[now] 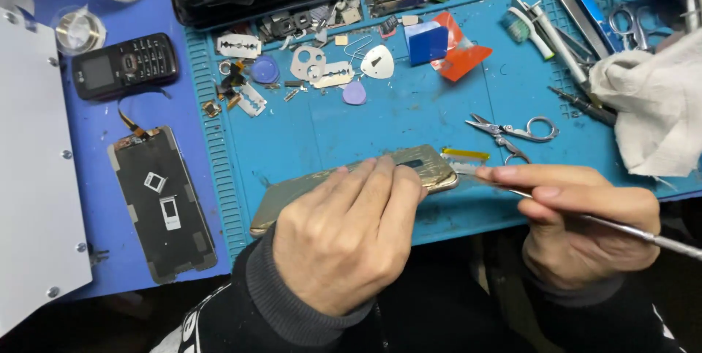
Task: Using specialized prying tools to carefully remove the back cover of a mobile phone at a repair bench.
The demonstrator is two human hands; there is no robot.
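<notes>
Blue covers the whole bench: a ridged silicone work mat [409, 115] lies over a blue tabletop. At the mat's near edge lies a gold phone back shell [420, 166], long and flat, its surface scuffed and dulled, tilted a little so its right end sits farther from the person. The left hand [344, 240] lies palm-down over the middle of the shell, fingers spread and pressing it to the mat, hiding much of it. The right hand [585, 214] is closed in a pen grip around a thin metal pry tool [621, 227], whose tip meets the shell's right end.

Just beyond that end lie a small yellow strip [466, 153] and a pair of small scissors [515, 132]. Farther back sit a red plastic piece [461, 53], a blue block [426, 40], razor blades [239, 46], plastic picks [378, 62] and loose small parts. To the right lie a crumpled white cloth [651, 108], a toothbrush [530, 31] and tweezers [567, 2]. Off the mat to the left rest a detached phone screen [162, 203], face down, and a black keypad phone [126, 66].
</notes>
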